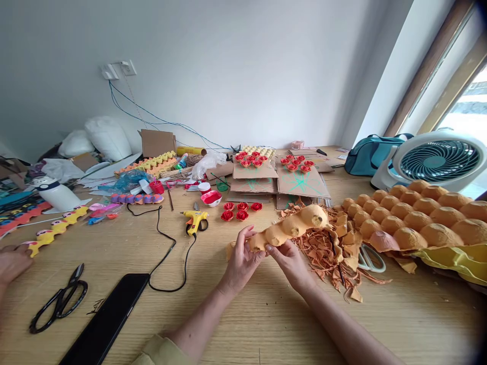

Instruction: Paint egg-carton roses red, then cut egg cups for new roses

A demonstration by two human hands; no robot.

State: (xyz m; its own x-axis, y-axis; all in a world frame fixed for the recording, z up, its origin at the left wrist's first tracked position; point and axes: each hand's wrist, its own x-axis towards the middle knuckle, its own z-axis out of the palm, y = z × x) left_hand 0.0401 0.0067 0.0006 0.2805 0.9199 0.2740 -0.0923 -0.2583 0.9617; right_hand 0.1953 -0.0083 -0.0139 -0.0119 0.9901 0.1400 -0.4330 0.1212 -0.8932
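Note:
A strip of orange egg carton (292, 226) is tilted up to the right above the table, in front of me. My left hand (245, 256) grips its left end, fingers behind and thumb in front. My right hand (291, 261) holds the lower edge just beside it, thumb on the front. Several cups of the strip show small torn or dark spots at their tips. Behind and below its right part lies a pile of orange carton scraps (323, 253). White-handled scissors (371, 258) rest at the right of the pile.
Large orange egg trays (422, 215) stand at the right near a fan (439, 157). Red paper flowers (242, 207) and a yellow glue gun (195, 221) lie behind. Black scissors (63, 299) and a black tablet (110, 317) are at the left. Another person's hand (14, 263) touches a yellow strip.

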